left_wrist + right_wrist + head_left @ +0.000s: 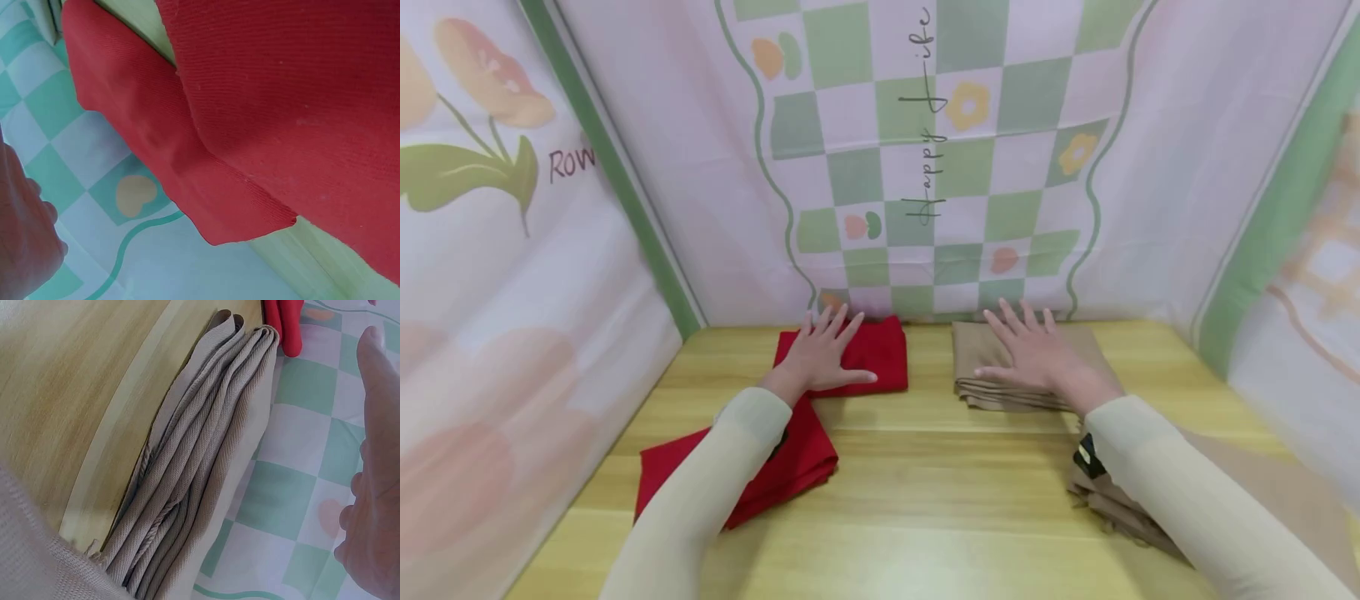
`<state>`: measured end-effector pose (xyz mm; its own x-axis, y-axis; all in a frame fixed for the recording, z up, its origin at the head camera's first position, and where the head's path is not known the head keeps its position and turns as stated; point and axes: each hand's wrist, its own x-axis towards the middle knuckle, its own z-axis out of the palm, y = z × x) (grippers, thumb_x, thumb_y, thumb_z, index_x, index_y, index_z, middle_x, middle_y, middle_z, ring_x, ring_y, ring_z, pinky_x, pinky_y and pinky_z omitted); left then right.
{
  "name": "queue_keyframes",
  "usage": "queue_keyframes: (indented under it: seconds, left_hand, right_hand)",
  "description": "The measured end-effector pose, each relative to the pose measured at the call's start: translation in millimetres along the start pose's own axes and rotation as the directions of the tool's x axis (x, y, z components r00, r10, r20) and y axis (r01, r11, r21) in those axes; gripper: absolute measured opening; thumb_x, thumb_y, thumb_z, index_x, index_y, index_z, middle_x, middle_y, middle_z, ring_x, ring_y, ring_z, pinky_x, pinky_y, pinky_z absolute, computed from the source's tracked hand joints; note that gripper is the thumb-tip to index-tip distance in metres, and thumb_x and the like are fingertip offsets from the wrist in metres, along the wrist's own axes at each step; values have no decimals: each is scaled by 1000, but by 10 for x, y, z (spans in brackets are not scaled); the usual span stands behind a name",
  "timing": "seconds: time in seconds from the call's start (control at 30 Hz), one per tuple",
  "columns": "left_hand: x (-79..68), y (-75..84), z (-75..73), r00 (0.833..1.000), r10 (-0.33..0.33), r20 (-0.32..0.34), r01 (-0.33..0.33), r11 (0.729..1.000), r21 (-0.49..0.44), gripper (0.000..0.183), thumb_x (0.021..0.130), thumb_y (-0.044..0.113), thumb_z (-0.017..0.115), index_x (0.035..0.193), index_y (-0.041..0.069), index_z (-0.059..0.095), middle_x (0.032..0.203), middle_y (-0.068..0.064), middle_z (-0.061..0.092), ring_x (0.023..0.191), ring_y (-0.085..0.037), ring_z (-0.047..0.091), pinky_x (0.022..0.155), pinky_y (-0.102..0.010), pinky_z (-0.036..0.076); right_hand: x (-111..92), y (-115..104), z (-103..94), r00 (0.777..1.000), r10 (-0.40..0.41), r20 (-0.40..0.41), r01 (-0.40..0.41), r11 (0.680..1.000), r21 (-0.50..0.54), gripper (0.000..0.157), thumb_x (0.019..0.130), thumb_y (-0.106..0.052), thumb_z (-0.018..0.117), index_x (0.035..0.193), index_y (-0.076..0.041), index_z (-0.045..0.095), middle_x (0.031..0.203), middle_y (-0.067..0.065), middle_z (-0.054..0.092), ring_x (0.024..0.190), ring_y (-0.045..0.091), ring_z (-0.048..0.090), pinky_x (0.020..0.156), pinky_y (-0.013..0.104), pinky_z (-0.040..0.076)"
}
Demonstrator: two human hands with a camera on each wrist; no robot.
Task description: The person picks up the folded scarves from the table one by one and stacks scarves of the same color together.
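Observation:
My left hand (822, 357) is spread with straight fingers over a folded red cloth (886, 354) at the back of the table. In the left wrist view the hand (28, 234) shows apart from that cloth (137, 119). A second folded red cloth (808, 446) lies nearer, partly under my left forearm in the head view. My right hand (1033, 354) is likewise spread over a folded beige cloth (967, 346). The right wrist view shows its stacked layers (194, 456), with the hand (381, 481) apart from them. Another beige cloth (1262, 483) lies nearer, partly hidden by the right sleeve.
The wooden table (895, 483) meets a hanging checked fabric (910, 167) along its back edge. Printed fabric walls stand at the left (467, 358) and right (1285, 350). A strip of bare wood separates the red cloths from the beige ones.

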<state>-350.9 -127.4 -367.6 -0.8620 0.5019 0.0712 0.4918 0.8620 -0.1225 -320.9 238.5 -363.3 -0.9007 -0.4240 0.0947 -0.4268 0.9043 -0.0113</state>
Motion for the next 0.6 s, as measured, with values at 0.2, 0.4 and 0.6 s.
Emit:
queue_keyframes:
  seconds: [0.2,0.4,0.6]
  left_hand:
    - [2,8,-2,1000,-2,10,2,1000,10,105,81,83,39,157,21,2,162,-12,2,146,-35,-1,114,-57,0]
    - [-18,11,-32,1000,-6,19,6,1000,8,105,82,82,39,157,22,-1,162,-12,2,146,-34,-1,114,-56,1]
    - [-45,12,-39,1000,6,24,-6,1000,-2,104,82,82,39,157,22,-3,162,-13,2,146,-35,-1,114,-57,0]
  right_hand:
    - [-12,6,1,1000,-2,-5,1,1000,-10,101,88,-74,41,156,-9,4,158,22,-6,138,54,-5,106,63,-14]
    - [-16,-13,-6,1000,-3,-5,3,1000,-11,98,90,-70,44,156,-10,3,158,21,-7,139,52,-6,106,62,-14]
    - [-25,-41,-12,1000,-7,-5,7,1000,-20,100,89,-74,39,156,-10,2,158,20,-6,139,53,-3,106,63,-12]
